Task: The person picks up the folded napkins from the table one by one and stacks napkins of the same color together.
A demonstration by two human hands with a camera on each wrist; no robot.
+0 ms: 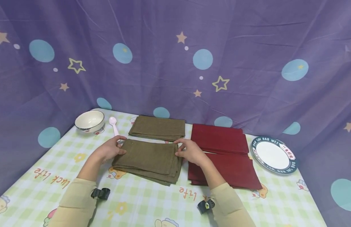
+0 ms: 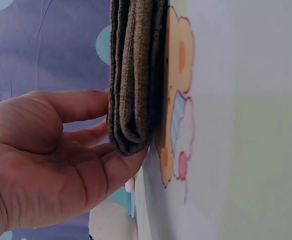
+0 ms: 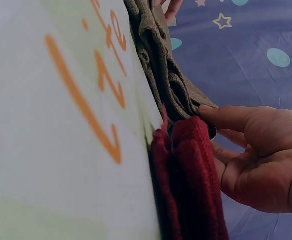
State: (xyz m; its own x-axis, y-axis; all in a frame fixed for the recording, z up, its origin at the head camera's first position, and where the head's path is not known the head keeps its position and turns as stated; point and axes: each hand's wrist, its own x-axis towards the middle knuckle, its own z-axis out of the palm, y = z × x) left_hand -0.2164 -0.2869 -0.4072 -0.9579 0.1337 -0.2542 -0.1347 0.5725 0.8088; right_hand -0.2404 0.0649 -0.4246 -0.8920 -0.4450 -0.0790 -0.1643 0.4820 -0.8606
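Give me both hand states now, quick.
Left hand: open, straight fingers against the near olive cloth stack.
Right hand: open, fingertips touching the same stack's right edge.

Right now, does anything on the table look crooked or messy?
Yes. The near olive stack, between both hands, is fanned out: its lower cloths stick out past the top ones at the front and right edges. The far olive stack lies neater. Nothing looks spilled or damaged.

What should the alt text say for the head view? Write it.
Two hands, left hand and right hand, touch opposite ends of a stack of olive cloths on a checked table. Red cloths, a plate, a bowl and a spoon lie around.
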